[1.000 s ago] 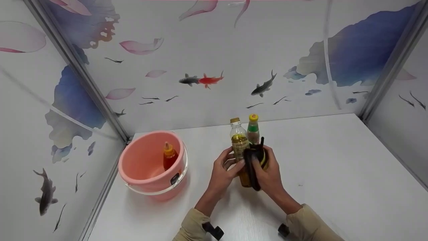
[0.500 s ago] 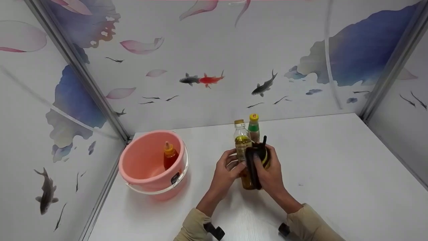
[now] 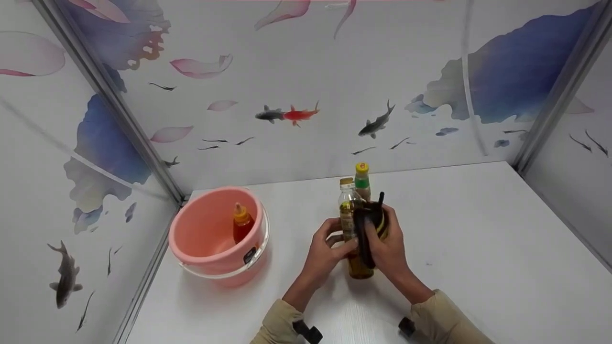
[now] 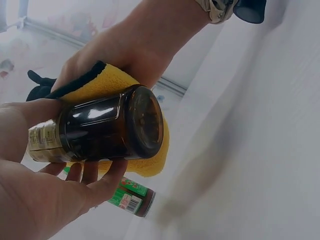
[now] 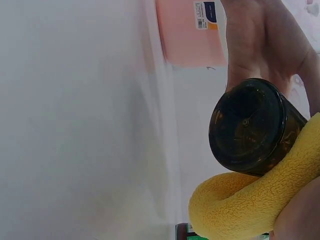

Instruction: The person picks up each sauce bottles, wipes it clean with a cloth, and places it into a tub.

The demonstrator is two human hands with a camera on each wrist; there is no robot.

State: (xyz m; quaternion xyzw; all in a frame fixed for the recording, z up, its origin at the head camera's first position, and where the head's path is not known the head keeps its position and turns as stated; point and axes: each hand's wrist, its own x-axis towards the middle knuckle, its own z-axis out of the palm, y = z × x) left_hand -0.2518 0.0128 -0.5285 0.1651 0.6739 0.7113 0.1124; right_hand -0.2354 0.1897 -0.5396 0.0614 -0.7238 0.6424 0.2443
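My left hand [image 3: 326, 246] grips a clear bottle of yellow-brown oil [image 3: 345, 205] with a gold cap. In the left wrist view, that hand's thumb and fingers wrap the oil bottle, and its dark round base faces the camera. My right hand [image 3: 389, 246] holds a folded cloth [image 4: 116, 80] against the bottle's side. The cloth is yellow and fluffy on one face, with dark edging; in the head view mostly its black part shows. The right wrist view has the yellow cloth bent beside the bottle's base. The right fingers are largely hidden behind the cloth.
Behind the hands stands a smaller bottle [image 3: 362, 184] with a yellow cap and green neck band. A pink bucket [image 3: 191, 255] with a white handle is at the left, holding a red squeeze bottle [image 3: 243, 227] with a yellow top. Printed panels [image 3: 306, 148] border the white table [image 3: 478, 248].
The oil bottle has moved a little to the right and closer to the person, its base now lower in view. Both hands keep hold, the left shifting slightly right with it.
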